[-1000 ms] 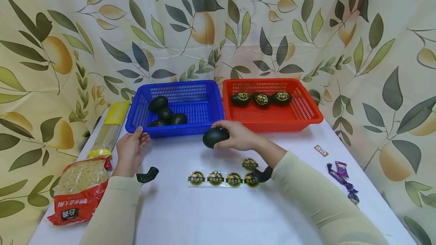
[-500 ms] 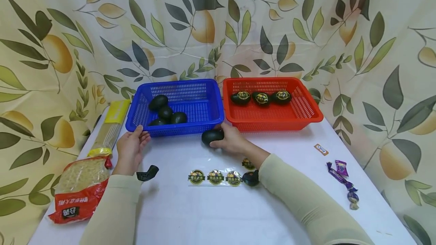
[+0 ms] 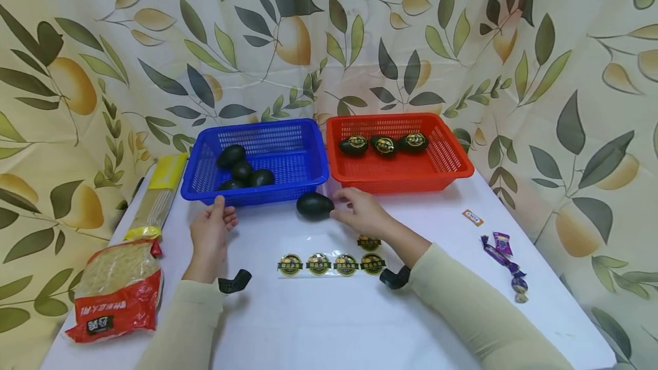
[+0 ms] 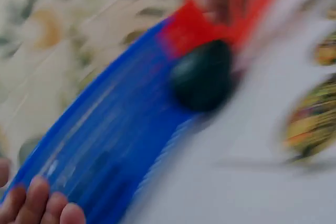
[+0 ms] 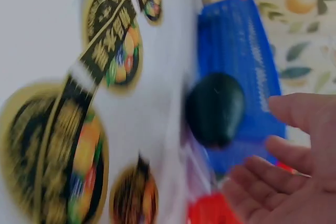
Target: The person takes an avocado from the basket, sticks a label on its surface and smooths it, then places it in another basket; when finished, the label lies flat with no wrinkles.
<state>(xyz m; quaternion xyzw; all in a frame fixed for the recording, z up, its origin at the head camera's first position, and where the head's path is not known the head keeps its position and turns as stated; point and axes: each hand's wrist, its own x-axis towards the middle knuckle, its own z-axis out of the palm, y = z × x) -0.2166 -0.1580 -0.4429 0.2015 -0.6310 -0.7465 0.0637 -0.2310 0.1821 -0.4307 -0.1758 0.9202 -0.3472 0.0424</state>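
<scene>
Your white tabletop [image 3: 319,324] carries two perforated plastic baskets side by side at its far edge. The blue basket [image 3: 288,156] holds four dark unlabelled avocados [image 3: 241,170] bunched at its left end, and the red basket [image 3: 437,156] holds three dark avocados with round gold-and-black stickers [image 3: 384,145] in a row along its back wall. At the left edge lie a red-and-clear bag of pale noodles [image 3: 117,290] and, beyond it, a long yellow-topped packet of straight noodles [image 3: 156,196].

Nearer you, a clear strip of round gold-and-black stickers [image 3: 331,263] lies flat in the middle, with purple-wrapped sweets [image 3: 504,261] well off to the right.

The smooth, dark green, egg-shaped avocado [image 3: 315,205] rests on the table just in front of the gap between the baskets. Your right hand [image 3: 360,210] sits just beside it, fingers loosely spread and relaxed; the right wrist view shows the palm open and apart from the fruit. Your left hand [image 3: 212,227] lies by the blue basket's front rim, thumb up against the wall, fingers relaxed and holding nothing.

Expect the avocado to be firm, moderately heavy and rounded enough to roll, with a fairly slick skin. Cup it round the broad middle rather than pinching the ends, and press lightly: hard squeezing would probably bruise it.
</scene>
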